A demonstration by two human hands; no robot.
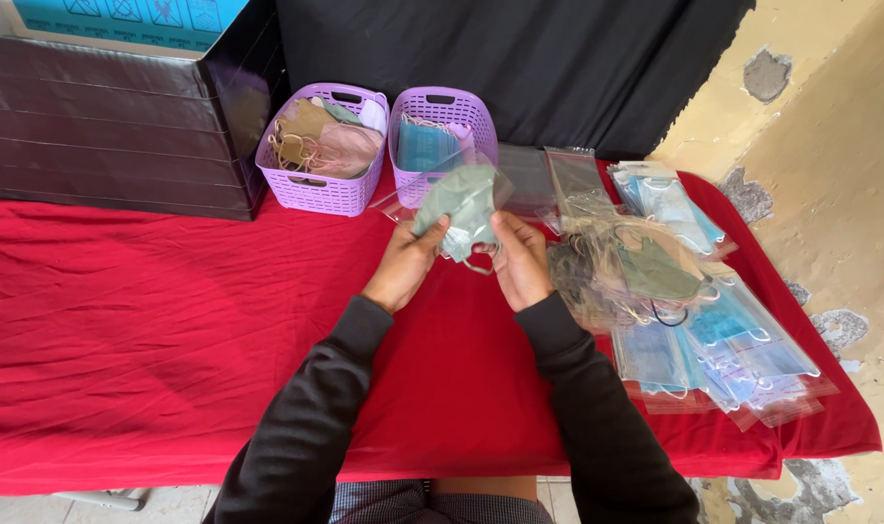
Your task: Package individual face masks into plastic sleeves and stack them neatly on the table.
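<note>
Both hands are working over the red tablecloth (170,320): the left hand (403,267) and the right hand (521,260) are together pinching a grey-green face mask (461,204) and its clear plastic sleeve (401,202), held up just in front of the two purple baskets (325,189). The mask is seemingly only partly inside the sleeve. A stack of bagged blue masks (714,359) is lying at the right, while loose masks are waiting in the left basket, so packing looks partway done.
</note>
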